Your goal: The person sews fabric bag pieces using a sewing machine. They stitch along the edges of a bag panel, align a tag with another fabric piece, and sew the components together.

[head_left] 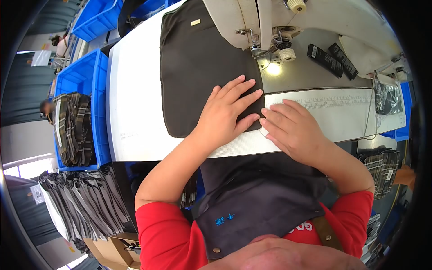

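A black fabric panel (198,58) with rounded corners lies flat on the white sewing table (135,90). Its right edge runs up under the needle area of the sewing machine (238,22). My left hand (227,105) rests on the lower right part of the panel, fingers spread and pointing up toward the machine. Close beside the panel's lower right edge is my right hand (292,128), palm down with its fingers stretched out, the fingertips at or very near the edge. A small pale label (195,22) shows near the panel's top.
Black printed tags (325,60) lie on the machine bed at right. A ruler strip (333,101) crosses the table. Left stands a blue crate (102,108) with plaid fabric (74,128); grey garments (83,202) hang below it. A clear plastic packet (388,96) sits far right.
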Tool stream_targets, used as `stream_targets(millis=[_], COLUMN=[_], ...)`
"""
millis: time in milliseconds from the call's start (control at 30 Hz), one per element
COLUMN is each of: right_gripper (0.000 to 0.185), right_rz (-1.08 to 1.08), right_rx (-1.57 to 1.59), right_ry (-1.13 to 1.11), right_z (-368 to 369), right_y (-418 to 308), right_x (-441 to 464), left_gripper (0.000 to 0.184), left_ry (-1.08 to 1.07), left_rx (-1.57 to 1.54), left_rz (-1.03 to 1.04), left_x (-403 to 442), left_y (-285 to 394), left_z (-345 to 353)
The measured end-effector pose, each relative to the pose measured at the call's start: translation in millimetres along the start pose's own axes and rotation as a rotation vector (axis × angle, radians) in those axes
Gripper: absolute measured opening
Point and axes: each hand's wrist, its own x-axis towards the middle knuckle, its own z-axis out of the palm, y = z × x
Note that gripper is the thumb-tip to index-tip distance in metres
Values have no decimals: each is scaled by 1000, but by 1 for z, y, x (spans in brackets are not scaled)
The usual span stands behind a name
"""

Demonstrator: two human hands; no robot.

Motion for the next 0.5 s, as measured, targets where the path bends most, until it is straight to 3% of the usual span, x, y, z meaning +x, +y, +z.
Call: stream_targets(millis=[500], right_gripper=[42], right_rz=[-33], right_rx=[-69], right_ry=[3], right_z=[4], right_y=[45], right_x=[29], left_gripper=[43], left_ry=[89], left_rx=[-21], left_rz=[-21], left_x=[39], left_y=[-36], left_z=[2])
